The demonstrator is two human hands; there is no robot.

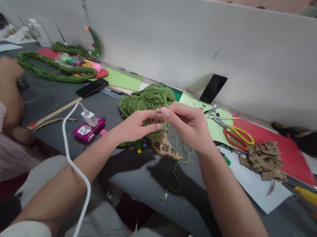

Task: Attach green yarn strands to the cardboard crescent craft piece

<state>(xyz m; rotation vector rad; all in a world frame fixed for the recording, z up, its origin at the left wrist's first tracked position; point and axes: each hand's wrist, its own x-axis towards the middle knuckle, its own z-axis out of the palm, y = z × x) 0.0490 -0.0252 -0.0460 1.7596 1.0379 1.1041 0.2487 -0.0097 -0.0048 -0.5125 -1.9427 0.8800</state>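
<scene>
My left hand (140, 125) and my right hand (189, 126) meet above the desk, fingertips brought together. The fingers of both look pinched; whatever lies between them is too small or hidden to make out. Just behind them sits a big bundle of green yarn (150, 96), partly covered by my hands. Below my fingers is a pointed piece of cardboard (165, 147) with printed characters. From beside it a loose green yarn strand (178, 183) trails toward the desk's front edge. Small coloured pompoms (139, 150) lie to the cardboard's left.
A white cable (86, 181) runs from a charger (89, 118) on a purple power bank (90, 133) across my left forearm. Right are scissors (239, 137), cardboard scraps (264, 158) and a yellow glue gun (315, 201). A phone (213, 88) leans on the partition. A co-worker's arm (9, 96) is left.
</scene>
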